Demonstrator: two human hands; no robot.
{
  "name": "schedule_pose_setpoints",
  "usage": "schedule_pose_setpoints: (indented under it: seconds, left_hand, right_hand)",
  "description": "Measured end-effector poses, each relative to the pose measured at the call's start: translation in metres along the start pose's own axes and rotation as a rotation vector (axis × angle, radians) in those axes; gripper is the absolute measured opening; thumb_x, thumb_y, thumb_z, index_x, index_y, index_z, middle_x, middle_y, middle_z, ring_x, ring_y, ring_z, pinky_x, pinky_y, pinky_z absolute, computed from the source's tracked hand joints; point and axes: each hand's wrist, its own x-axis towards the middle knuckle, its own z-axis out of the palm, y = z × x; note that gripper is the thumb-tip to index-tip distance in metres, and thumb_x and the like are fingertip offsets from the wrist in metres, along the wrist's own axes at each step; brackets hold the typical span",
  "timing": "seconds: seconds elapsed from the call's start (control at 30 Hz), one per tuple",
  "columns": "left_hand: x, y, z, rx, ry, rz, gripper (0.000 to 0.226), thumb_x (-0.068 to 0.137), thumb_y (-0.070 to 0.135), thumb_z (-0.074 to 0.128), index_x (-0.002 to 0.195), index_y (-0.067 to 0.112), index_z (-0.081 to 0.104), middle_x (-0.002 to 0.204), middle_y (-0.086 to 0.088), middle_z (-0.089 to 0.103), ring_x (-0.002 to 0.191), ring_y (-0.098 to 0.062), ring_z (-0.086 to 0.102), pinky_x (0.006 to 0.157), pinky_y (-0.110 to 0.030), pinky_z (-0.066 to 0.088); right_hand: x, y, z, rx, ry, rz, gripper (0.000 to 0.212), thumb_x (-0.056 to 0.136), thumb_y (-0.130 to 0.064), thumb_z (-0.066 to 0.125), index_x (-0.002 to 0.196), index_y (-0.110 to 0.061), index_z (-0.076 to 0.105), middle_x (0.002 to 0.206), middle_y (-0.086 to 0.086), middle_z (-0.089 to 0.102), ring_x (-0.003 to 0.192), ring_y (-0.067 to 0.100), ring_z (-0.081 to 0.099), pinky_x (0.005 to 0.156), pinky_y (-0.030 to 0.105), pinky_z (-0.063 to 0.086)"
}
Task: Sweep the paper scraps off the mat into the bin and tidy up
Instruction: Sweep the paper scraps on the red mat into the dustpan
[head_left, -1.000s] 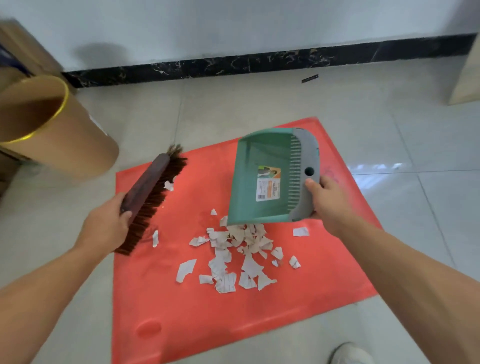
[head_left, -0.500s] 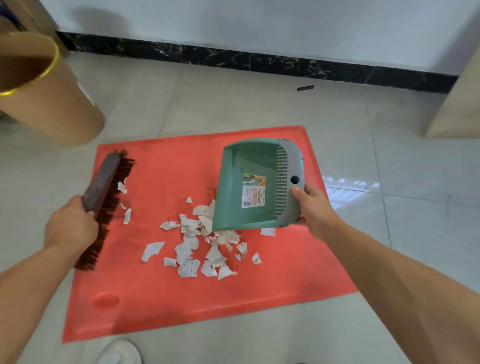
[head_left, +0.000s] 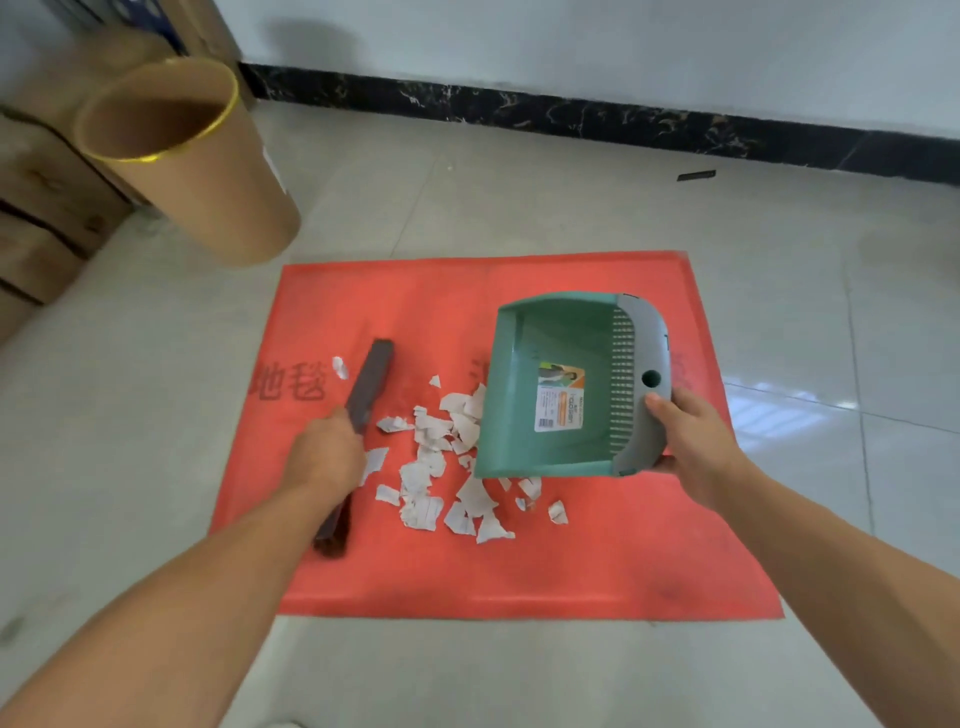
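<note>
A red mat (head_left: 519, 566) lies on the tiled floor with several white paper scraps (head_left: 441, 467) piled near its middle. My left hand (head_left: 327, 457) grips a dark brown brush (head_left: 369, 384), set down on the mat just left of the scraps. My right hand (head_left: 691, 441) holds a green dustpan (head_left: 550, 384) by its grey back edge, tilted, its open lip against the right side of the pile. The dustpan's inside looks bare except for a label. A brown cylindrical bin (head_left: 208, 166) with a gold rim stands beyond the mat's far left corner.
Stacked cardboard boxes (head_left: 36, 218) sit at the left behind the bin. A white wall with a black marble skirting (head_left: 571, 119) runs along the far side. A small dark strip (head_left: 696, 175) lies on the floor near it.
My left hand has brought the brush from the mat's left edge in to the left side of the scrap pile. The dustpan has stayed over the pile's right side. The camera view has shifted.
</note>
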Motion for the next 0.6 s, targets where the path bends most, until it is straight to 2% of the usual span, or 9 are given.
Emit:
schedule_pose_setpoints:
  seconds: [0.1,0.2,0.3,0.47,0.6]
  left_hand:
    - [-0.007,0.007,-0.006,-0.003,0.067,0.065,0.023,0.091,0.02,0.052,0.105,0.002,0.054,0.104,-0.027,0.064,0.097,-0.044,0.06,0.077,-0.042,0.046]
    - [-0.002,-0.007,-0.019,-0.004,0.167,0.094,0.026,0.091,0.02,0.052,0.11,0.002,0.054,0.106,-0.028,0.063,0.098,-0.045,0.059,0.08,-0.043,0.046]
    - [0.012,-0.032,-0.034,0.031,0.255,0.058,0.026,0.09,0.02,0.055,0.107,0.0,0.054,0.103,-0.032,0.061,0.095,-0.049,0.058,0.079,-0.046,0.047]
    - [0.046,-0.062,-0.036,0.143,0.16,-0.059,0.031,0.09,0.02,0.056,0.109,-0.003,0.053,0.103,-0.034,0.06,0.095,-0.05,0.059,0.078,-0.047,0.048]
    - [0.044,-0.043,-0.015,0.131,0.063,0.057,0.034,0.087,0.019,0.061,0.113,-0.001,0.055,0.108,-0.031,0.061,0.099,-0.045,0.06,0.083,-0.044,0.047]
  right_hand:
    - [-0.01,0.004,-0.001,-0.001,0.018,-0.006,0.016,0.104,-0.02,0.047,0.104,-0.025,0.062,0.089,-0.009,0.077,0.077,0.011,0.073,0.053,0.036,0.058]
    - [-0.016,0.004,-0.003,-0.017,0.021,-0.014,0.019,0.104,-0.02,0.047,0.118,-0.018,0.059,0.105,0.0,0.072,0.092,0.02,0.07,0.063,0.042,0.058]
    - [-0.02,0.004,-0.007,-0.038,0.033,-0.03,0.024,0.103,-0.021,0.046,0.124,-0.013,0.056,0.112,0.006,0.07,0.1,0.027,0.068,0.071,0.049,0.059]
    - [-0.025,0.007,-0.014,-0.039,0.071,-0.079,0.022,0.103,-0.02,0.047,0.119,-0.014,0.059,0.11,0.004,0.071,0.096,0.023,0.07,0.065,0.045,0.059]
    - [-0.028,0.015,-0.022,-0.039,0.103,-0.054,0.025,0.102,-0.021,0.047,0.122,-0.009,0.057,0.114,0.008,0.07,0.099,0.027,0.069,0.066,0.046,0.059]
